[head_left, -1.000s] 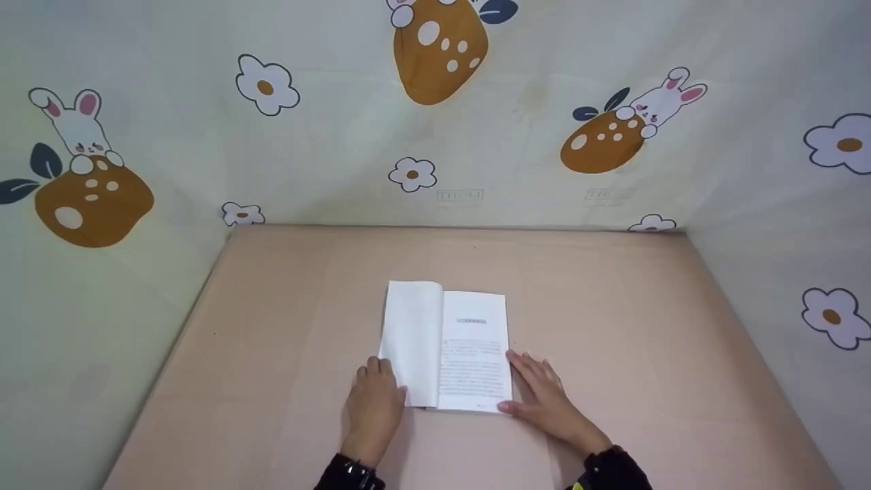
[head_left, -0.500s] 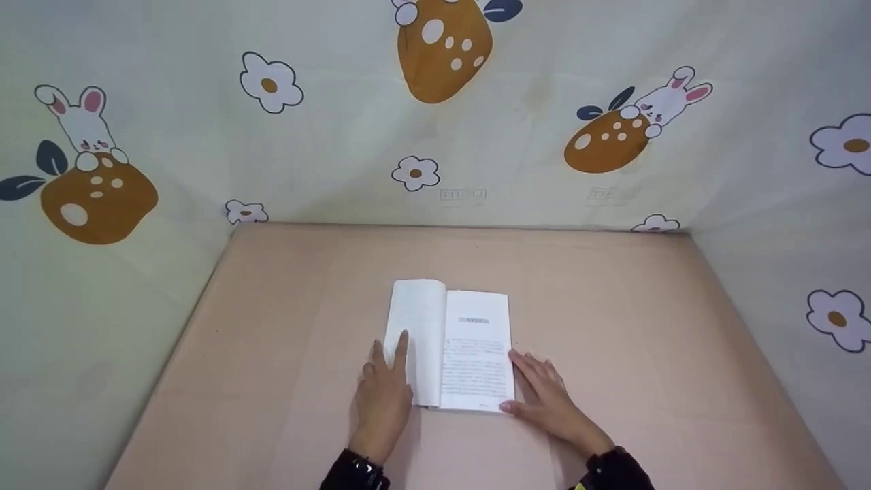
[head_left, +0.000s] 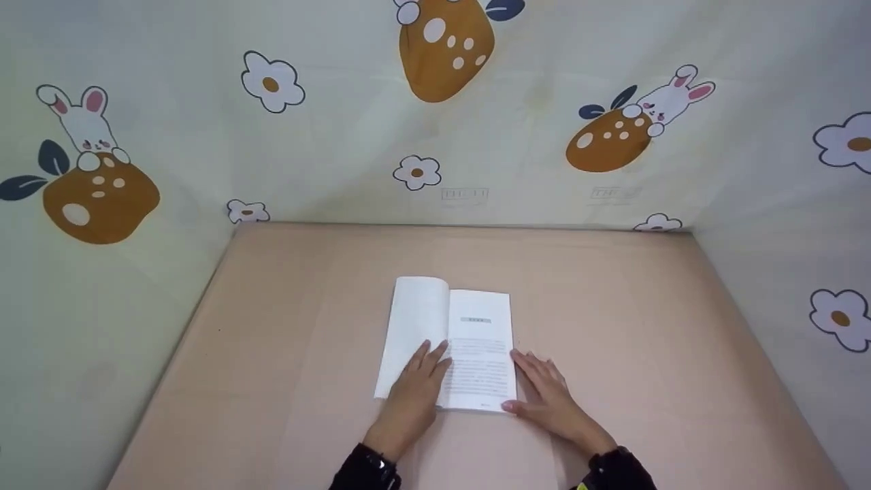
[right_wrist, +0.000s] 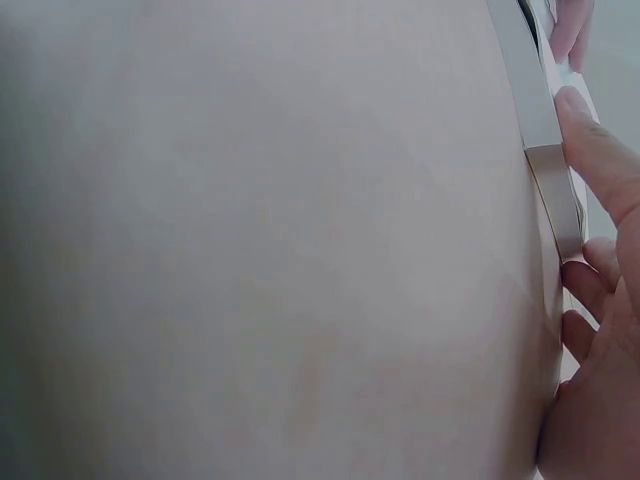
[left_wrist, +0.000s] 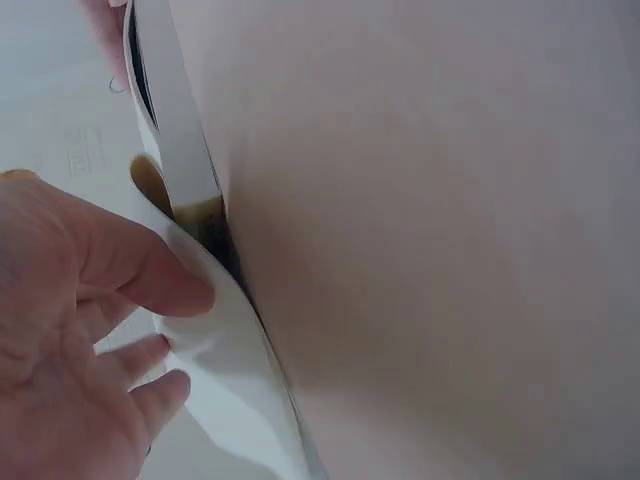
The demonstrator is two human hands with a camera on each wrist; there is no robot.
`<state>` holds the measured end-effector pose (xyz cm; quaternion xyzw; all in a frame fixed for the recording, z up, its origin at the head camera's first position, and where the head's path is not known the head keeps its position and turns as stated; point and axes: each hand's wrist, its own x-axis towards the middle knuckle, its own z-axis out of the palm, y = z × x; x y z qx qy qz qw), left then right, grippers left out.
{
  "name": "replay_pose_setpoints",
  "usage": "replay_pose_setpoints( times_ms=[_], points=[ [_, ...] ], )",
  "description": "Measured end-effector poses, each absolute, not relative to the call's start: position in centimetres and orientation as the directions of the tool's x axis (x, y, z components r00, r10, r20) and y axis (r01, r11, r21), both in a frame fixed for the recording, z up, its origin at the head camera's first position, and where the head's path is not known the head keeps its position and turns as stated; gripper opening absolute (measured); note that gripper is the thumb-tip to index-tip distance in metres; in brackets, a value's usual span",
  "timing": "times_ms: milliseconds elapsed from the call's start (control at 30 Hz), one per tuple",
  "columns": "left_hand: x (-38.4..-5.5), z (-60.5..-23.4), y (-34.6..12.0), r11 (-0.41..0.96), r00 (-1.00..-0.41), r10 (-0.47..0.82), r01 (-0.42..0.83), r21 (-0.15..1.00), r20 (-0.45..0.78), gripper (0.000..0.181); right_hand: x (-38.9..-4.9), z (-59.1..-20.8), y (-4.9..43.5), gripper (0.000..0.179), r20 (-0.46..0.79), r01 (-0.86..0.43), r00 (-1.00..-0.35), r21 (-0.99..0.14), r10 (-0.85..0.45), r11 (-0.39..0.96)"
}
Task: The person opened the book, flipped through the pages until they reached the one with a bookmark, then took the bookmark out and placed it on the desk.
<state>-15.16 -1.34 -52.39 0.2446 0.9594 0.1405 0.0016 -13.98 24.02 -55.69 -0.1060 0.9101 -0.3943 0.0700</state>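
An open book (head_left: 484, 374) lies on the pink-beige surface, with a mostly blank left page (head_left: 415, 313) and a right page of printed text under a small grey heading. My left hand (head_left: 413, 395) reaches across the lower left page, its extended fingertips at the fold. In the left wrist view, the thumb of my left hand (left_wrist: 60, 310) is over the curved left side of the book (left_wrist: 230, 370). At the right edge, my right hand (head_left: 550, 401) rests with its thumb on the lower corner. The right wrist view has its fingers beside the page block (right_wrist: 525, 85).
The pink-beige tabletop (head_left: 306, 292) spreads around the book. Pale cloth walls (head_left: 340, 136) printed with rabbits, brown fruit and flowers rise at the back and on both sides. Dark sleeves (head_left: 364, 469) cover the person's wrists.
My left hand has moved from the book's left edge rightward over the left page to the fold, its fingers straightening. My right hand has stayed at the right edge.
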Motion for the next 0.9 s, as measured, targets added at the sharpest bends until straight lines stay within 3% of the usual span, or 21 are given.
replay_pose_setpoints(
  times_ms=[367,600,900],
  points=[
    [-14.7,-51.0,0.5,0.851,-0.898,0.439,0.424,0.308,0.025,0.047,-13.9,-55.8,24.0,0.084,-0.008,-0.156,-0.971,-0.736,-0.239,0.659],
    [-14.7,-51.1,1.3,0.862,-0.895,0.442,0.403,0.309,-0.065,0.066,-14.0,-55.7,24.3,0.084,-0.009,-0.160,-0.968,-0.746,-0.250,0.646],
    [-14.7,-50.9,1.9,0.890,-0.903,0.424,0.403,0.212,-0.064,0.065,-14.0,-55.6,24.4,0.076,-0.004,-0.191,-0.955,-0.759,-0.297,0.623]
  ],
)
